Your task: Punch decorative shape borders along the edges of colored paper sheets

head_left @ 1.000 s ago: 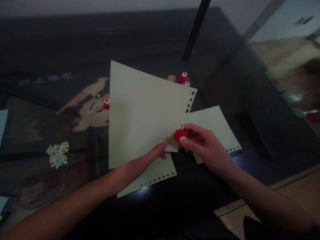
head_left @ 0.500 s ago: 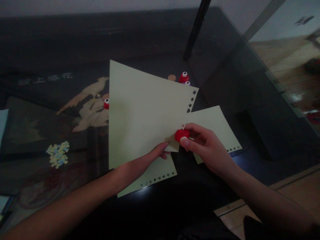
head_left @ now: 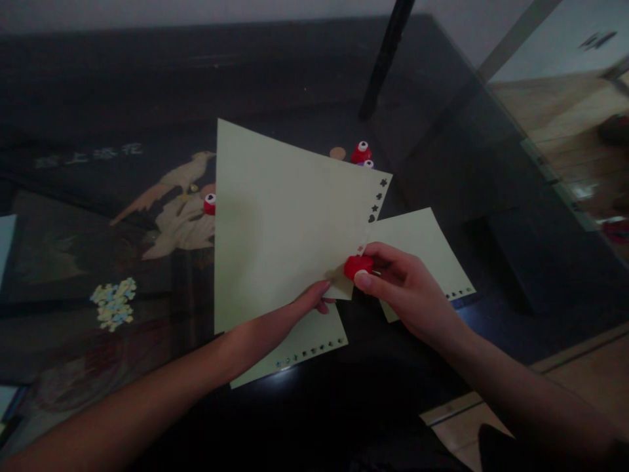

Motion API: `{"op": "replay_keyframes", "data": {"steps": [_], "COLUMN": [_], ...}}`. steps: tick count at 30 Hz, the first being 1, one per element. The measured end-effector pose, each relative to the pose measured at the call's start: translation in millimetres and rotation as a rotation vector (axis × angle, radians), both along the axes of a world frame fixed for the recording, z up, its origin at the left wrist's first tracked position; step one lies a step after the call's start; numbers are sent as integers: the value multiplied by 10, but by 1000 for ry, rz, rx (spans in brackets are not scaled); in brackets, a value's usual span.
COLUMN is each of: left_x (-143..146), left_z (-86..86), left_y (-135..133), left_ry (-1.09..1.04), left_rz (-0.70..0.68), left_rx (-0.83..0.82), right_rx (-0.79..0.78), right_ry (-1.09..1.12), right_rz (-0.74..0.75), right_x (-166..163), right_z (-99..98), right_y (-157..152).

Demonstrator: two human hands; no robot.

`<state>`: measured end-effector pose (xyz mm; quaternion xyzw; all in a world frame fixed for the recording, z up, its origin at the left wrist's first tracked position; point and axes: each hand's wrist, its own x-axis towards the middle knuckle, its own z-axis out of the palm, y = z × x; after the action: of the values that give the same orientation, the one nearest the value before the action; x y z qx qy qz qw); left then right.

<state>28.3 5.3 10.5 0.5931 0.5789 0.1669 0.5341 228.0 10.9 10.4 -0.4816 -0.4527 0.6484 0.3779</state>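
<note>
Head camera view, looking down at a dark glossy table: two bare hands work close together without touching. The left hand pinches an upper sheet of pale green paper by its lower edge near the right corner, thumb on top. The right hand grips a red punch at this sheet's right edge, just beside the left fingertips. Its white button faces toward the viewer and touches the thumb; fingers hide part of the punch, so its long axis cannot be told.

The upper sheet's punched edge faces right, slanting from upper right down to the punch, with small cut-outs, including a star and heart, along it. Its long axis is unclear because the paper is tilted.

A lower sheet, partly covered, and a right-hand sheet each have a punched near edge. Beyond the upper sheet stands another red punch; a small heap of yellow-and-blue pieces lies well to the left.
</note>
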Motion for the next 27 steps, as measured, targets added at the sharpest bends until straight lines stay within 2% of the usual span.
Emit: {"op": "replay_keyframes", "data": {"steps": [27], "left_x": [16], "left_z": [3], "left_y": [-13], "left_ry": [-39], "left_rz": [29], "left_rx": [-53], "right_rx": [2], "right_ry": [70], "right_rz": [-40], "right_x": [-20], "right_z": [-5], "right_y": [0]}}
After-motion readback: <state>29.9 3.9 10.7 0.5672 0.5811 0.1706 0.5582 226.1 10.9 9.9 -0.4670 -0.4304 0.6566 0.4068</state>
